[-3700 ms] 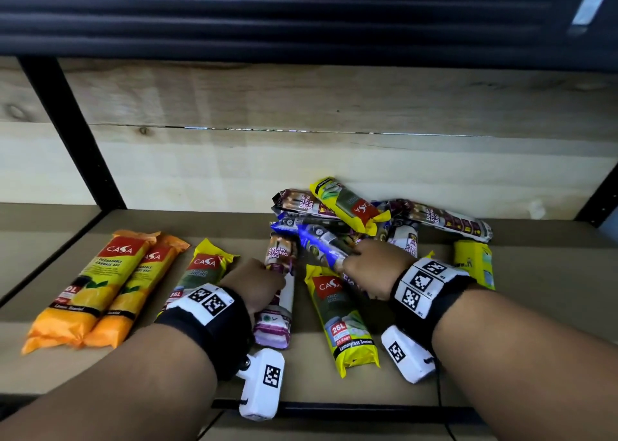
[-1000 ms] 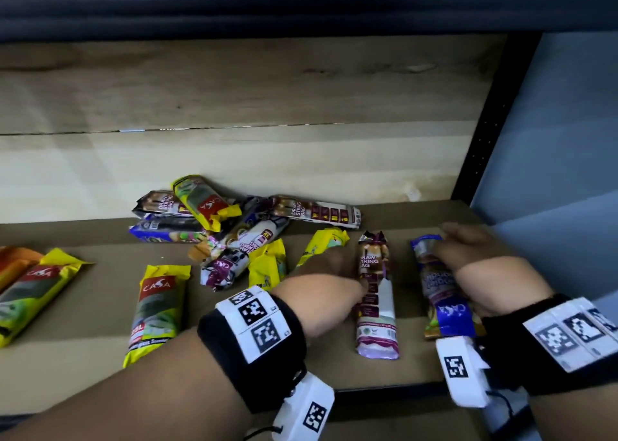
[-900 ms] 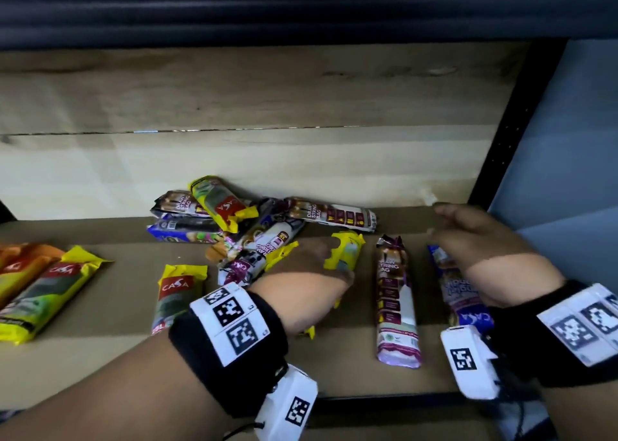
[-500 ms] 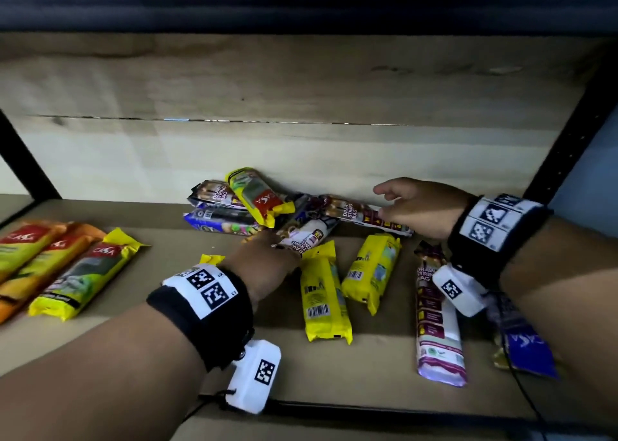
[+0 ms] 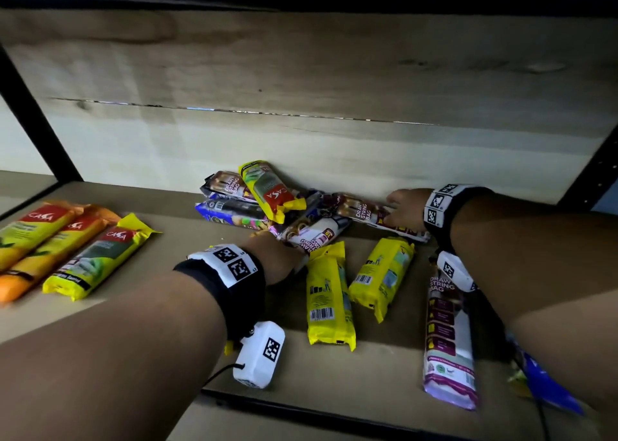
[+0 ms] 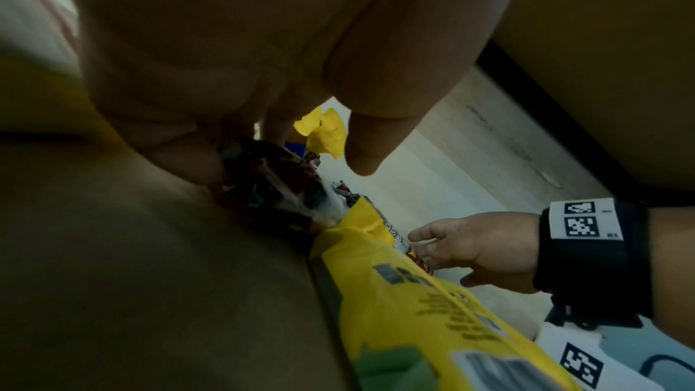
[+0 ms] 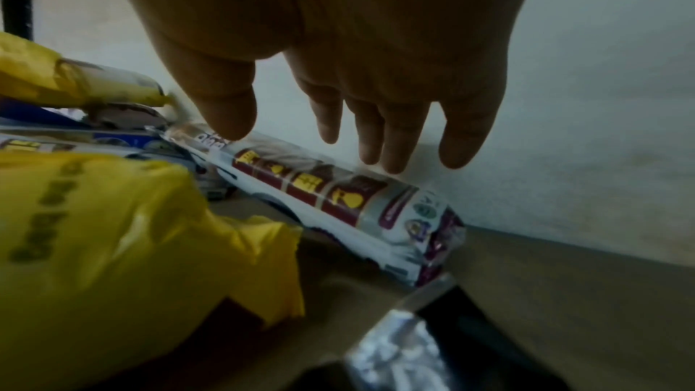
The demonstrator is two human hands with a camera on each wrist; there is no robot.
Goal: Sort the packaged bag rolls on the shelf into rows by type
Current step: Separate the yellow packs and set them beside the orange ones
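Mixed bag-roll packs lie piled at the back of the shelf. My left hand reaches into the pile and pinches the near end of a white-and-maroon drawstring pack between thumb and fingers. My right hand hovers with straight fingers just over another drawstring pack against the back wall. Two yellow packs lie face down between my arms. A sorted drawstring pack and a blue pack lie at the front right.
At the far left two orange Casa packs and a yellow one form a row. The pile also holds a yellow Casa pack, a dark drawstring pack and a blue pack. Black posts flank the shelf; a wooden wall backs it.
Both hands left the drawstring and blue packs at the front right and moved back to the pile. The right hand has lowered onto the rear drawstring pack; the left stays at the white one.
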